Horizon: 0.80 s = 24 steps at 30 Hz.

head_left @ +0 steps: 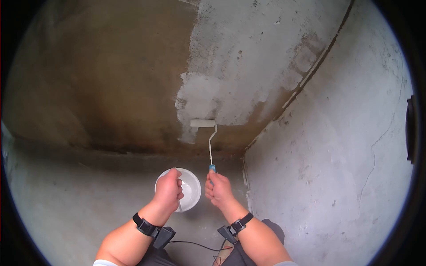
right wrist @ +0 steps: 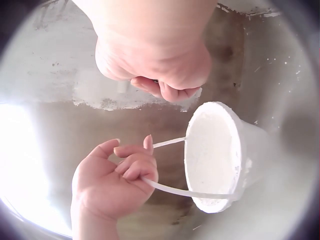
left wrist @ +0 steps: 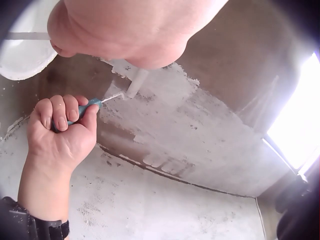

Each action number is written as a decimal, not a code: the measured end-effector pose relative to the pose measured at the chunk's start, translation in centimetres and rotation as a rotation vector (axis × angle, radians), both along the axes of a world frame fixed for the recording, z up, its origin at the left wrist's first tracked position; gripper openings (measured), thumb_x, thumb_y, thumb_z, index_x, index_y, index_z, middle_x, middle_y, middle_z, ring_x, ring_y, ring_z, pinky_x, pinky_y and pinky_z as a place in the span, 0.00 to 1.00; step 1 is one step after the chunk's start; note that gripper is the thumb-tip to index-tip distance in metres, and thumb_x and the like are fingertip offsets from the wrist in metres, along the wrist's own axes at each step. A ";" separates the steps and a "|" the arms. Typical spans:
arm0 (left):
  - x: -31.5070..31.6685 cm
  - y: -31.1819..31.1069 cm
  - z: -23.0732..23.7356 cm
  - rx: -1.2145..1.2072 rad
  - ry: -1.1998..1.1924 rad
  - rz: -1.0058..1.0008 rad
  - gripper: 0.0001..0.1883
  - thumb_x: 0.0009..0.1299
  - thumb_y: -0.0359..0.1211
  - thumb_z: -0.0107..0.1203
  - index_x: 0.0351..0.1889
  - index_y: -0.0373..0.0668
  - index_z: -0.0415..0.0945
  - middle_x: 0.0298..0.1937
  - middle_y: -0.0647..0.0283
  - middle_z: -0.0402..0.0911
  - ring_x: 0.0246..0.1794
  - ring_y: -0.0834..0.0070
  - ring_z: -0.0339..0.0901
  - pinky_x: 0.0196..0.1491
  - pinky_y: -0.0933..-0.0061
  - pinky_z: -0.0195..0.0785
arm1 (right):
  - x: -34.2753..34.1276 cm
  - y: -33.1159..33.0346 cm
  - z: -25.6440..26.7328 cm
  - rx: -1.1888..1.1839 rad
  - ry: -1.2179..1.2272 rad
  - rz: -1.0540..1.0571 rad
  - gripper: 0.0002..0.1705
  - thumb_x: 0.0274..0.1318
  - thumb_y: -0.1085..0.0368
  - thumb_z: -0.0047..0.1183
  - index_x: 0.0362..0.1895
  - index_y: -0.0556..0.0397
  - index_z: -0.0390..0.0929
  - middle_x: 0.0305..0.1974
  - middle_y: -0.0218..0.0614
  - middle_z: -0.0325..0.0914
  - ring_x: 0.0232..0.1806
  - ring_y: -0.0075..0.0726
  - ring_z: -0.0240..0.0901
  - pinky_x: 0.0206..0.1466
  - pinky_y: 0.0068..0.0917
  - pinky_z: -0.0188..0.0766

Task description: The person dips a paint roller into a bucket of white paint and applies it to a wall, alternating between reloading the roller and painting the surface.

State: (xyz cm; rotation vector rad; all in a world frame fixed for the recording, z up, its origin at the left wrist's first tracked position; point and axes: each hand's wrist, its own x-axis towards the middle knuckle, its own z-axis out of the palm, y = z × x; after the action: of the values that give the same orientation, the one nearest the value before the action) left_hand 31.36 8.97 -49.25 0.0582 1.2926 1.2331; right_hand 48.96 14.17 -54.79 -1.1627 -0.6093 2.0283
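Observation:
My left hand [head_left: 168,188] grips the thin white bail handle [right wrist: 182,191] of a white paint bucket [right wrist: 252,155], its fingers curled round it. The bucket hangs below that hand, its inside coated in white. In my right hand [head_left: 218,188] is a paint roller, held by its blue grip [head_left: 212,168]. The roller's white sleeve [head_left: 202,123] lies level against the wall, over the lower part of a white painted patch [head_left: 197,95]. In the right wrist view, the underside of my right hand hides most of the roller.
Brown bare wall [head_left: 111,80] spreads left of the painted area. A pale side wall [head_left: 319,168] with a thin crack meets it at the right corner. Grey floor [head_left: 80,190] lies below. A black cable [head_left: 195,244] runs between the wrist cameras. Bright light [left wrist: 300,115] enters at one side.

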 end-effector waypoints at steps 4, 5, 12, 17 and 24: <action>0.1 -0.1 0.4 0.009 -0.011 -0.021 0.08 0.68 0.36 0.51 0.37 0.41 0.72 0.24 0.69 0.66 0.18 0.81 0.53 0.23 0.74 0.50 | 0.0 0.0 -0.6 -0.028 -0.100 0.018 0.18 0.73 0.48 0.47 0.35 0.47 0.67 0.16 0.22 0.57 0.11 0.19 0.47 0.15 0.23 0.41; 0.2 0.0 0.4 0.007 -0.010 -0.022 0.08 0.68 0.36 0.51 0.37 0.41 0.72 0.24 0.69 0.66 0.18 0.81 0.53 0.23 0.74 0.50 | -0.2 0.0 -0.5 -0.029 -0.099 0.017 0.18 0.73 0.48 0.47 0.35 0.47 0.67 0.16 0.22 0.57 0.11 0.19 0.47 0.15 0.23 0.41; 0.5 0.2 0.1 -0.036 0.007 -0.016 0.07 0.67 0.35 0.52 0.36 0.42 0.71 0.24 0.69 0.66 0.18 0.81 0.53 0.24 0.74 0.50 | -1.9 0.2 0.3 0.048 -0.071 -0.033 0.21 0.73 0.47 0.47 0.30 0.45 0.65 0.15 0.21 0.58 0.10 0.18 0.48 0.13 0.22 0.43; 0.4 -0.1 0.2 -0.010 0.006 -0.036 0.07 0.67 0.35 0.52 0.37 0.42 0.72 0.25 0.69 0.67 0.18 0.81 0.53 0.24 0.74 0.50 | -2.7 0.7 1.9 0.107 -0.042 -0.034 0.20 0.75 0.47 0.43 0.34 0.47 0.66 0.16 0.22 0.56 0.11 0.20 0.48 0.14 0.23 0.44; 0.2 -0.3 0.5 0.007 0.021 -0.089 0.09 0.69 0.36 0.50 0.41 0.41 0.72 0.26 0.70 0.68 0.18 0.81 0.52 0.25 0.74 0.50 | -1.0 3.3 6.1 0.284 0.047 -0.054 0.20 0.75 0.47 0.43 0.36 0.49 0.66 0.15 0.24 0.57 0.11 0.21 0.50 0.15 0.23 0.49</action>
State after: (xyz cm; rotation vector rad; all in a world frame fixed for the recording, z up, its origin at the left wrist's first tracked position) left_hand 31.61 8.68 -48.77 0.1328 1.2907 1.1643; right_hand 48.00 17.44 -48.66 -0.9507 -0.8040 1.8467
